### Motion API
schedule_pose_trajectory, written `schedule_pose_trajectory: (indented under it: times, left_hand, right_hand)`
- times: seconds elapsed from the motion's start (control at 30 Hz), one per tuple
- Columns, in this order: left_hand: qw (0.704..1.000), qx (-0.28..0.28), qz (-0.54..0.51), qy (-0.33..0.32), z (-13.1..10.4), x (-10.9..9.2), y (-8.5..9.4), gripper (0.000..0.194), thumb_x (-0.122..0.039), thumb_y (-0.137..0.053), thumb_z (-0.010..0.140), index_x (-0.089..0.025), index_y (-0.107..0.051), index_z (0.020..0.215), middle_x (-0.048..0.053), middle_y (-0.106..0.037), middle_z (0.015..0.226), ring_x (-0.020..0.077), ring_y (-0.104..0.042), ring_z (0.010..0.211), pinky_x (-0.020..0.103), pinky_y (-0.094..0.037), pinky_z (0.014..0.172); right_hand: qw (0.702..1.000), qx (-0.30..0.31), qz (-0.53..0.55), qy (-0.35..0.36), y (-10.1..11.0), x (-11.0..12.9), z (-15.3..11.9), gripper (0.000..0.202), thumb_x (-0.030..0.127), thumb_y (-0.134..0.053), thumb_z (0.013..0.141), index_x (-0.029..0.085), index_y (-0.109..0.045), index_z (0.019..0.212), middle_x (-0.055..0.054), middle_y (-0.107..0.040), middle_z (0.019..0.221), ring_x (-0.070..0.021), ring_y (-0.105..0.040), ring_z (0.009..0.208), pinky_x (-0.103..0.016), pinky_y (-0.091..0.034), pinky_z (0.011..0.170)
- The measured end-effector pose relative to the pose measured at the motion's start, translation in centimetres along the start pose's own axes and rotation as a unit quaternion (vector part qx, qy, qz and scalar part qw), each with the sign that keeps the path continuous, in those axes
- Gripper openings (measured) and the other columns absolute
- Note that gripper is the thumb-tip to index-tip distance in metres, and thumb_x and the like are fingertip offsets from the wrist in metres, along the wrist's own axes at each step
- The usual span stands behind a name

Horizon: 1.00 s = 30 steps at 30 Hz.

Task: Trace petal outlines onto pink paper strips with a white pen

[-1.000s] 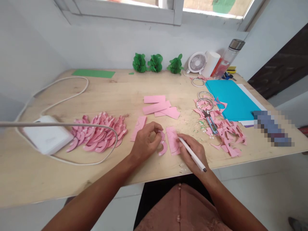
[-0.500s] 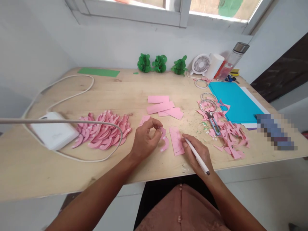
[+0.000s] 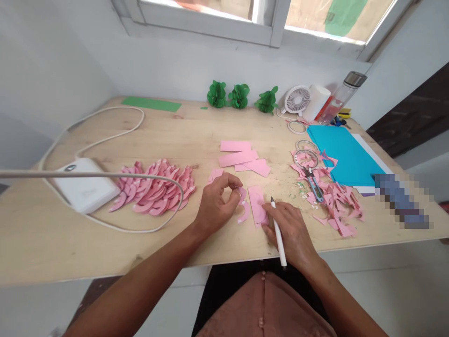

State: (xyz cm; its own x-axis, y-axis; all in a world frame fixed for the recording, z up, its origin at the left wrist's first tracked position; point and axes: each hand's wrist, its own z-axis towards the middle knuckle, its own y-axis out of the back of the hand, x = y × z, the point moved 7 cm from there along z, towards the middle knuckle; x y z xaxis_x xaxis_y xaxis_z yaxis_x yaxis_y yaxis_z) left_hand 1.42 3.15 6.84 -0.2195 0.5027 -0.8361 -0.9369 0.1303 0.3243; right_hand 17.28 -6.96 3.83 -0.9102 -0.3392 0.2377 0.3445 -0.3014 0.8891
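Between thumb and forefinger, my left hand pinches a curved pink paper cutout, held just left of a pink paper strip that lies upright on the table. My right hand is closed with a white pen in it, dark tip pointing away from me. The fingertips of that hand touch the strip's lower right edge. Faint drawn lines show on the strip. Part of another pink paper piece sticks out behind my left hand.
Several pink strips lie farther back. A heap of pink cutouts sits left, beside a white power bank and cable. Scissors rest among pink scraps at right, near blue paper. Green paper shapes stand behind.
My right hand has shifted lower along the strip, and the pen has swung steeper, its tip now off the paper. My left hand keeps its pinch. The camera view has moved slightly.
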Motion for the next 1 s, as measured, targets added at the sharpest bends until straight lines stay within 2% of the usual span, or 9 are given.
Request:
schedule_pose_trajectory:
  times: [0.5,0.67,0.83,1.0]
  left_hand:
    - [1.0,-0.018,-0.017,0.0,0.0,-0.3,0.6,0.008,-0.014,-0.051,0.077,-0.02,-0.055,0.078,-0.001,-0.06,0.075,0.0143,-0.058,0.071,0.028,-0.046,0.068]
    - [0.999,-0.046,-0.01,-0.014,0.2,-0.4,1.1,0.008,-0.013,-0.052,0.078,-0.02,-0.055,0.079,-0.002,-0.06,0.073,0.0133,-0.058,0.071,0.027,-0.046,0.068]
    - [0.996,-0.08,-0.012,-0.032,0.3,-0.1,1.7,0.008,-0.012,-0.054,0.079,-0.019,-0.056,0.08,-0.002,-0.06,0.075,0.0123,-0.059,0.072,0.025,-0.047,0.068]
    - [0.993,-0.115,-0.017,-0.027,0.1,0.7,2.2,0.007,-0.014,-0.053,0.081,-0.019,-0.058,0.082,-0.001,-0.061,0.077,0.0128,-0.059,0.072,0.027,-0.048,0.069]
  right_hand:
    - [1.0,0.026,-0.002,0.009,-1.6,0.7,2.8,0.036,0.022,-0.05,0.094,0.019,-0.056,0.13,-0.011,-0.068,0.104,-0.0283,-0.055,0.107,-0.042,-0.043,0.086]
    - [0.999,0.04,-0.007,0.021,-2.3,1.0,4.7,0.035,0.021,-0.051,0.093,0.02,-0.058,0.128,-0.012,-0.068,0.105,-0.0291,-0.054,0.106,-0.042,-0.041,0.084]
    - [0.997,0.069,-0.021,0.032,-3.3,1.5,6.9,0.035,0.013,-0.051,0.09,0.019,-0.059,0.124,-0.011,-0.067,0.097,-0.0278,-0.053,0.1,-0.039,-0.039,0.078]
    - [0.997,0.063,-0.007,0.036,-4.7,2.1,9.0,0.021,0.022,-0.055,0.092,0.018,-0.065,0.11,-0.01,-0.067,0.094,-0.0267,-0.053,0.095,-0.037,-0.037,0.075]
